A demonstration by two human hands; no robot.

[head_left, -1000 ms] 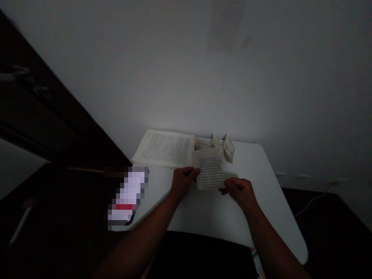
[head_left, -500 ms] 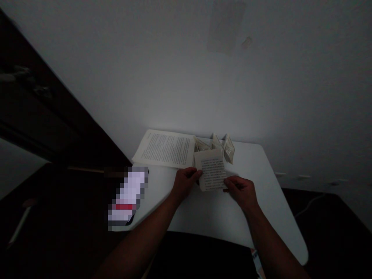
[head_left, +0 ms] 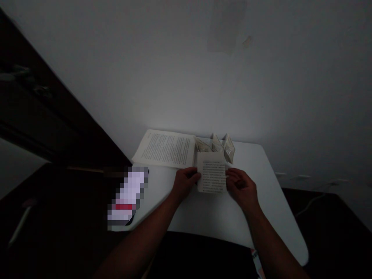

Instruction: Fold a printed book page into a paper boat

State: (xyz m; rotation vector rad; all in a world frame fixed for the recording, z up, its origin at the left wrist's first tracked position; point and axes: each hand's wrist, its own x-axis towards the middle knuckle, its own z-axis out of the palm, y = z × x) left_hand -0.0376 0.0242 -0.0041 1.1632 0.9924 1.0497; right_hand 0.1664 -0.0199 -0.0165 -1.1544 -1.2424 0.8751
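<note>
A small squarish piece of printed paper (head_left: 212, 174) is held above the white table, its text side facing me. My left hand (head_left: 186, 182) pinches its left edge between thumb and fingers. At the right edge is my right hand (head_left: 240, 185), with bent fingers touching the paper and partly behind it. Just beyond the paper stand several folded paper pieces (head_left: 229, 148), partly overlapped by it. Flat printed sheets (head_left: 168, 149) lie to the left of them.
The white table (head_left: 209, 221) stands against a grey wall. A phone with a blurred-out screen (head_left: 129, 193) lies at its left edge. A dark door with a handle (head_left: 21, 73) is at the far left. A pale cable runs across the floor at the right.
The held paper has turned to a straighter angle and shifted slightly right. My right hand has moved up along its right edge, and its fingers have shifted. My left hand has barely moved.
</note>
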